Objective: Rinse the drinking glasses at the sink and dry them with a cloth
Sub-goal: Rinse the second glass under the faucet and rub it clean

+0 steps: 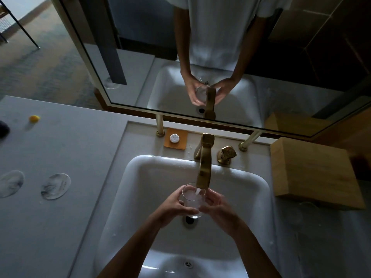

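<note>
My left hand (pixel 174 203) has its fingers curled round the near-left wall of the drinking glass (pixel 193 199), thumb across the front; my right hand (pixel 217 205) wraps the opposite side, fingers bent against the wall. Both grip it, so the glass is cradled between the two palms, held over the middle of the sink (pixel 140 177), roughly above the drain (pixel 189 220).

The brass faucet (pixel 204 163) spout ends right over the glass's mouth, and a thin stream of water runs into it — the inside looks frothy white. So I judge I'm mid-rinse on this one.

Out on the counter (pixel 66 147) to the left lie two round coasters (pixel 55 186), and a tan tray (pixel 175 139) with a small white cap sits behind the basin. A wooden box (pixel 313 169) stands at the right; just in front of it there is a faint outline that may be another glass, too dim to be sure. I see no cloth anywhere.

What worries me: wet glass and wet fingers — a slip would drop it onto hard porcelain. The rim also sits very near the metal spout, so lifting carelessly could chip it. And with no cloth in reach, I may end up carrying a dripping glass.
</note>
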`<state>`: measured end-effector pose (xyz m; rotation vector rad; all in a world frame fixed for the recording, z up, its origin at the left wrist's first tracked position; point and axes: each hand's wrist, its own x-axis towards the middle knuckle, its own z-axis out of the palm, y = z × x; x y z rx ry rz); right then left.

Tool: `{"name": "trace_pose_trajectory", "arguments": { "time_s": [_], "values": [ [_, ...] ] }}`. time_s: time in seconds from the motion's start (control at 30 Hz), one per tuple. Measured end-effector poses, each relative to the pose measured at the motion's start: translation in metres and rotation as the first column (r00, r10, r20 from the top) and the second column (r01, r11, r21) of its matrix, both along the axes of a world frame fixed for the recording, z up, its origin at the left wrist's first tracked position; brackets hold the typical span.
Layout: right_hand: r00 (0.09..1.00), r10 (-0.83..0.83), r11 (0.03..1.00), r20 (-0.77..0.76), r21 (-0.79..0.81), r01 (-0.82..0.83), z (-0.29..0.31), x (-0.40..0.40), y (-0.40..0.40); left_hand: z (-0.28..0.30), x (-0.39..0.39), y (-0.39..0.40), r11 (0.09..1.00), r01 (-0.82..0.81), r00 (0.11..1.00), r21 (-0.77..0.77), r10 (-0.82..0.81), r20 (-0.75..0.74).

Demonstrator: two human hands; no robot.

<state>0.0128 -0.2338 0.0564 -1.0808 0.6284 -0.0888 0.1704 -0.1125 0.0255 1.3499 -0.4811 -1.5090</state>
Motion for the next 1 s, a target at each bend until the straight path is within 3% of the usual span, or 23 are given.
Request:
{"name": "trace_pose_trajectory", "arguments": {
  "time_s": [0.23, 0.4, 0.5, 0.6, 0.77, 0.9, 1.0],
  "values": [
    [0.986, 0.015, 0.997, -0.164, -0.071, -0.027, -0.008, -0.010, -0.002, -0.005, -0.010, 0.007, 0.996, -0.088, 0.996, 0.015, 0.088, 0.025],
    [0.905, -0.178, 0.961, -0.387, -0.265, 0.076, -0.026, -0.021, -0.019, -0.013, -0.017, 0.008, 0.988, -0.146, 0.989, 0.048, 0.145, 0.022],
    [0.846, -0.335, 0.915, -0.416, -0.358, 0.186, -0.025, -0.023, -0.041, -0.016, -0.017, 0.007, 0.989, -0.141, 0.990, 0.040, 0.140, 0.030],
    [0.810, -0.432, 0.835, -0.396, -0.515, 0.194, -0.012, -0.017, -0.065, -0.017, -0.016, 0.005, 0.988, -0.148, 0.988, 0.032, 0.147, 0.037],
    [0.786, -0.480, 0.653, -0.390, -0.757, 0.023, 0.007, 0.010, -0.107, -0.016, -0.017, 0.003, 0.988, -0.154, 0.988, 0.019, 0.153, 0.035],
    [0.774, -0.410, 0.592, -0.483, -0.786, -0.177, 0.007, 0.039, -0.122, -0.016, -0.018, 0.002, 0.989, -0.148, 0.988, 0.022, 0.147, 0.038],
    [0.727, -0.446, 0.537, -0.522, -0.806, -0.249, 0.008, 0.052, -0.125, -0.017, -0.019, 0.001, 0.988, -0.150, 0.988, 0.028, 0.149, 0.040]
  ]
}}
